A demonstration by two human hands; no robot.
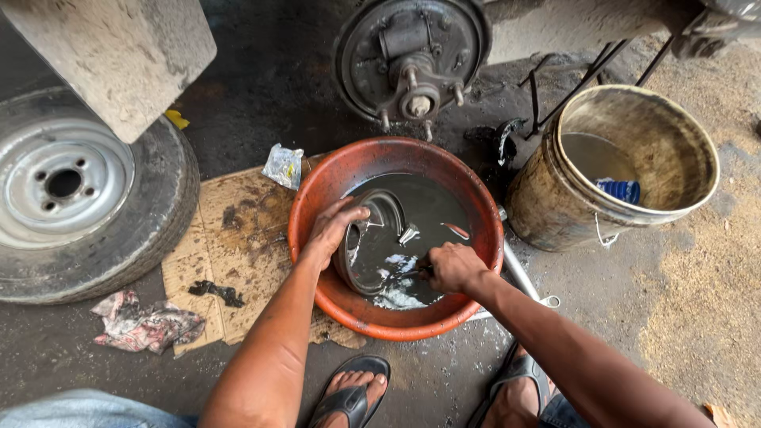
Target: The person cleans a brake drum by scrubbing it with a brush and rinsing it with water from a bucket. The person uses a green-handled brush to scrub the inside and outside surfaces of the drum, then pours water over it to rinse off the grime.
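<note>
My left hand [331, 231] grips the rim of a round grey metal brake drum [372, 254] that stands tilted in the dark liquid of an orange-red plastic basin [317, 190]. Inside the drum, my right hand [452, 267] is closed around a small brush or tool whose end is hidden in the foam. A small shiny metal part [409, 234] and another curved piece [457, 231] poke out of the liquid.
A wheel hub with studs [412, 59] hangs behind the basin. A spare tyre on a grey rim [71, 198] lies left, on greasy cardboard [238, 238]. A dirty bucket [626, 158] with liquid stands right. Rags [143, 323], a wrench [527, 281] and my sandalled feet [353, 392] are near.
</note>
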